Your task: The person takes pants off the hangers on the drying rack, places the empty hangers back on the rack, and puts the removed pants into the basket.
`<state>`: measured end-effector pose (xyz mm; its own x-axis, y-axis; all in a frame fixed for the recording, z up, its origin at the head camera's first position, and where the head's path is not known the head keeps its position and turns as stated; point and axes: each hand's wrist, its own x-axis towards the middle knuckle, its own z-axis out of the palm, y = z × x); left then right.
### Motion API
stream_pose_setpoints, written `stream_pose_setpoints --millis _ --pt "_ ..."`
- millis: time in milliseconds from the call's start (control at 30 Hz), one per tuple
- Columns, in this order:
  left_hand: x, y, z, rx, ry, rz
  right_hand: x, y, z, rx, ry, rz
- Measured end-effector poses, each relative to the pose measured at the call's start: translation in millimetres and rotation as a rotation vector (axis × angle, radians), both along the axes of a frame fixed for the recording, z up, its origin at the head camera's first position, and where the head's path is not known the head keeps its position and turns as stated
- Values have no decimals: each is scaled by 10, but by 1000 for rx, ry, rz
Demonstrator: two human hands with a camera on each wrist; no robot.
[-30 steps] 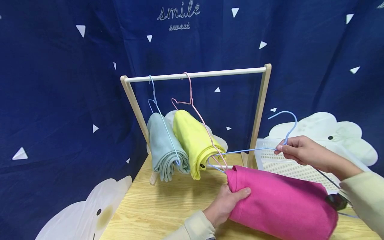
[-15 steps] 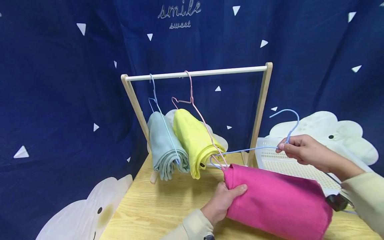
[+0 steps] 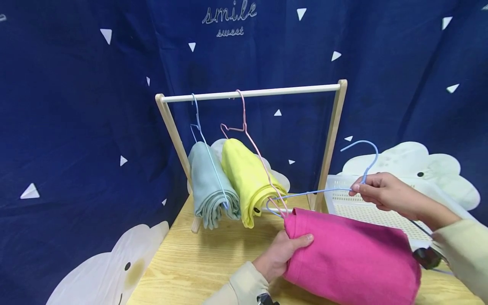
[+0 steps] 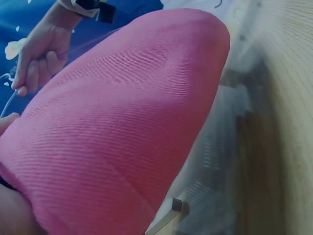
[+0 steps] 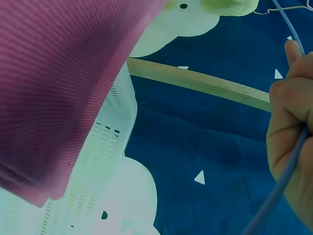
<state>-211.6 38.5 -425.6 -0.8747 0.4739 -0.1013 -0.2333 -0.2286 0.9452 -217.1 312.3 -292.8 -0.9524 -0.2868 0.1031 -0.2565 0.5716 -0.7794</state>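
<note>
My left hand (image 3: 280,256) grips the left end of a folded magenta cloth (image 3: 354,258), thumb on top and fingers hidden beneath. My right hand (image 3: 385,192) pinches a blue wire hanger (image 3: 316,192) just below its hook, which points up and to the left. The hanger's left corner loops down at the cloth's left end, and its bottom bar is out of sight behind the cloth. In the right wrist view the hanger's wire (image 5: 281,188) runs through my curled fingers. The left wrist view is mostly filled by the ribbed cloth (image 4: 112,112).
A wooden rack (image 3: 331,144) with a white rod (image 3: 289,90) stands behind. On it hang a rolled grey-green cloth (image 3: 209,182) on a blue hanger and a yellow cloth (image 3: 248,178) on a pink hanger, close by my hanger's left corner. A white basket (image 3: 370,212) sits at right.
Together, my left hand and the magenta cloth have shifted slightly left. My right hand stays nearly in place with the hanger. The hung cloths stay put.
</note>
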Motion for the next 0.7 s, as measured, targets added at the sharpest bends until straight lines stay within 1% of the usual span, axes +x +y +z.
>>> stream_pose_setpoints --millis 67,233,367,467,633,700 --pt "-2 -7 11 -2 -10 -13 -3 2 7 5 -2 -3" --pt "5 -15 1 18 3 -42 4 -1 18 42 1 -22" --pt "0 -20 -15 26 22 -36 8 1 -5 55 20 -25" --pt "-4 -25 -13 27 38 -35 13 12 -23 53 10 -36" --pt "9 -29 1 46 63 -63 25 40 -42 47 -23 -62" --pt "18 -28 3 53 66 -66 25 46 -44 51 -25 -60"
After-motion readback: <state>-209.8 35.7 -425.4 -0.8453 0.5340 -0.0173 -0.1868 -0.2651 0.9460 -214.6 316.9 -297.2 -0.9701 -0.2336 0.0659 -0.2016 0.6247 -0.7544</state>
